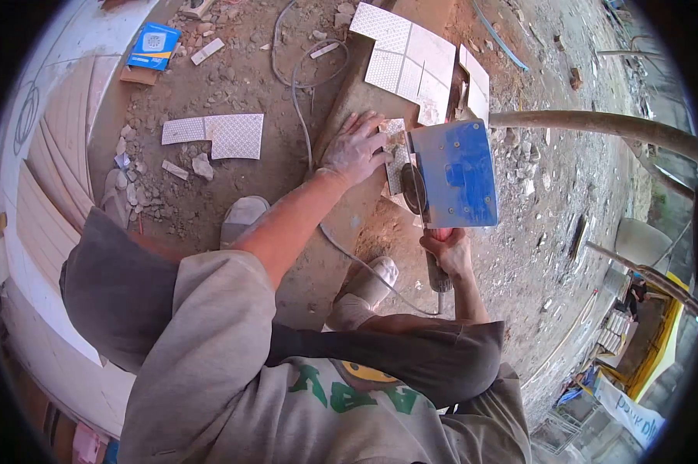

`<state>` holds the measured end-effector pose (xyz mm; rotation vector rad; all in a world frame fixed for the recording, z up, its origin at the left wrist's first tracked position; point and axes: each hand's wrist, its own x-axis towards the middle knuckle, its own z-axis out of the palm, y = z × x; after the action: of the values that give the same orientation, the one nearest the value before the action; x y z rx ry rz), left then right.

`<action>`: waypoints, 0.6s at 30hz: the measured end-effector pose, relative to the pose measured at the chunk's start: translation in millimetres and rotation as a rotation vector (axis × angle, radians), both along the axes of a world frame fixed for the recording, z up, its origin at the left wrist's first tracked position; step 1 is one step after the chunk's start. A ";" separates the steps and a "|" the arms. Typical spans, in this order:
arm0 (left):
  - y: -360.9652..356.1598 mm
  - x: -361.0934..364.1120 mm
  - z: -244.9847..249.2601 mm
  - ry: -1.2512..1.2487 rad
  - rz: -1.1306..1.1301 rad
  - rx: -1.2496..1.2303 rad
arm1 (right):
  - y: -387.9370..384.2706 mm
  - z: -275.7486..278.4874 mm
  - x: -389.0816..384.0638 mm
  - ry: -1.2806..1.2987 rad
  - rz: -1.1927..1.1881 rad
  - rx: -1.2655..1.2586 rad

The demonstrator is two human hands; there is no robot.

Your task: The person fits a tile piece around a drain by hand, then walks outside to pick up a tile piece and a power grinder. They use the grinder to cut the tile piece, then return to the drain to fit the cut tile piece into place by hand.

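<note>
My left hand (353,148) lies on the edge of a wooden board, fingers spread and pressing beside a small patterned tile piece (395,166). Its fingertips touch the tile's left edge. In my right hand (451,251) is the dark handle of a power cutter (438,274), fingers wrapped round it. The cutter's blue base plate (457,174) faces up at me, and its round blade (413,188) stands against the tile's right side. Pale dust coats my left hand. Where blade and tile meet is partly hidden by the plate.
Larger patterned tiles (411,58) lie on the board (349,100) ahead. A cut tile (237,135) rests on the dirt to the left, near a blue box (154,46). A grey cord (296,100) loops across the ground. Wooden poles (597,122) reach in from the right.
</note>
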<state>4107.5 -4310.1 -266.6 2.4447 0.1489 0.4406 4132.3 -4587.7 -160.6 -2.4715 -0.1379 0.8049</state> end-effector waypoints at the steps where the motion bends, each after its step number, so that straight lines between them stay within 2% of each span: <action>1: -0.1 -0.1 -1.4 -0.018 0.001 0.002 | 1.1 1.8 -0.1 0.000 0.000 0.000; 18: -0.8 0.5 -4.4 -0.042 0.006 0.005 | 0.7 -0.8 -0.1 0.053 -0.011 -0.055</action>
<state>4108.0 -4310.9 -271.0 2.4386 0.1378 0.4946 4132.3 -4587.0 -161.4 -2.4972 -0.0834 0.8796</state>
